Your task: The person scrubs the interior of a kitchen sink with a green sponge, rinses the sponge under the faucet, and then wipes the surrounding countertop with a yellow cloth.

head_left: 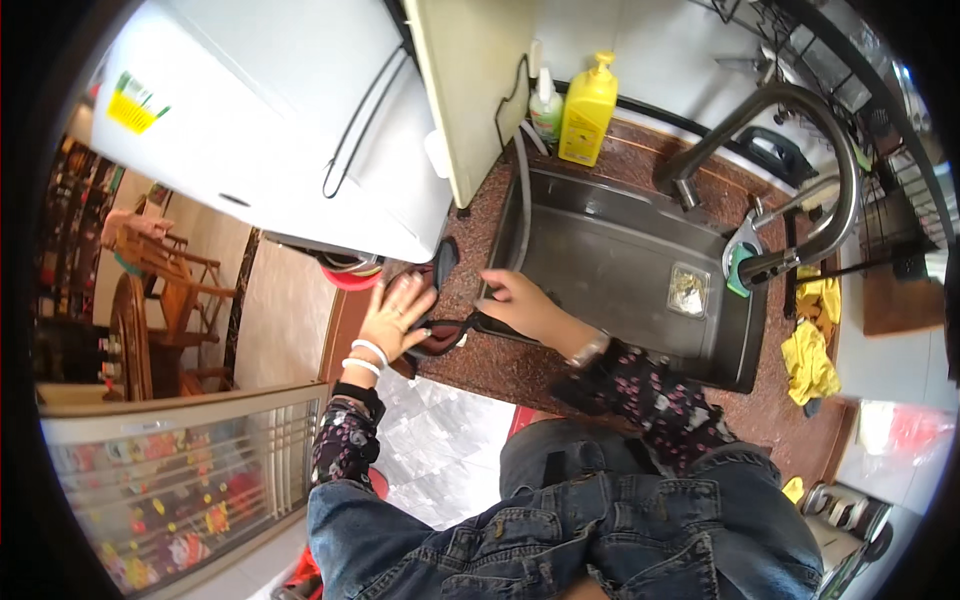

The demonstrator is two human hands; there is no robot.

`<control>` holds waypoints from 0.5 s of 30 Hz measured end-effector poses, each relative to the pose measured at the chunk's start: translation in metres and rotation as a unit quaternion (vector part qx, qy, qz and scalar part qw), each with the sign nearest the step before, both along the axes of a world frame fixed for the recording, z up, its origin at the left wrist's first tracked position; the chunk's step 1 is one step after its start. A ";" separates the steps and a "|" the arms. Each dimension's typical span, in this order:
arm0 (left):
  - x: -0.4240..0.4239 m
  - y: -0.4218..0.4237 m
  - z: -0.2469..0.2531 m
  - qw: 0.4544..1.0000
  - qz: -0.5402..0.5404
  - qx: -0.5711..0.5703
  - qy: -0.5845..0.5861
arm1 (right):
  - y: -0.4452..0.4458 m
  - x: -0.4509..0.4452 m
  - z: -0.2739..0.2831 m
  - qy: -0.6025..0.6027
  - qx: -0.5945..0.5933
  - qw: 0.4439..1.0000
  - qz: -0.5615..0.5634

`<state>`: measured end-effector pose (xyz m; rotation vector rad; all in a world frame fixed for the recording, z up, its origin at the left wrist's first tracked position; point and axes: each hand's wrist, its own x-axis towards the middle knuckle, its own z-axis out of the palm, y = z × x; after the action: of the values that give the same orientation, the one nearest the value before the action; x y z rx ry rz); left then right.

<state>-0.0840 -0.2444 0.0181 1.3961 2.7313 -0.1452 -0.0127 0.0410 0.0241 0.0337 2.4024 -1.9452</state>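
Observation:
My left hand (396, 316) is spread palm down over the left end of the granite counter (495, 371), its fingers slightly blurred. Under and beside it lies a dark item with black-rimmed loops (444, 337); the hand covers part of it, so its kind is unclear. At the left rim of the dark metal sink (600, 255), my right hand (529, 306) hovers with thumb and forefinger apart and nothing visible between them. Its other fingers curl out of sight. A grey hose (523, 202) runs down into the sink near this hand.
A yellow pump bottle (587, 112) and a spray bottle (546, 109) stand behind the sink. The curved faucet (844, 172) arches over its right side, near a green sponge (739, 270). Yellow cloths (810, 367) lie at right. A white appliance (300, 135) borders the counter's left.

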 end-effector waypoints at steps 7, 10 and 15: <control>0.053 0.006 -0.065 0.976 0.164 0.102 -0.102 | 0.137 0.127 -0.005 -0.148 -0.037 0.985 -0.084; 0.110 0.048 -0.032 0.975 0.066 0.025 -0.210 | 0.185 0.192 0.002 -0.202 -0.135 0.951 -0.190; 0.176 0.136 -0.042 0.987 -0.039 0.021 -0.156 | 0.222 0.291 0.001 -0.167 -0.212 0.906 -0.326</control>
<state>0.0917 -0.1086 -0.0238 1.4003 2.4402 0.1170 0.2784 0.2627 0.0255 1.1774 1.8256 -2.4054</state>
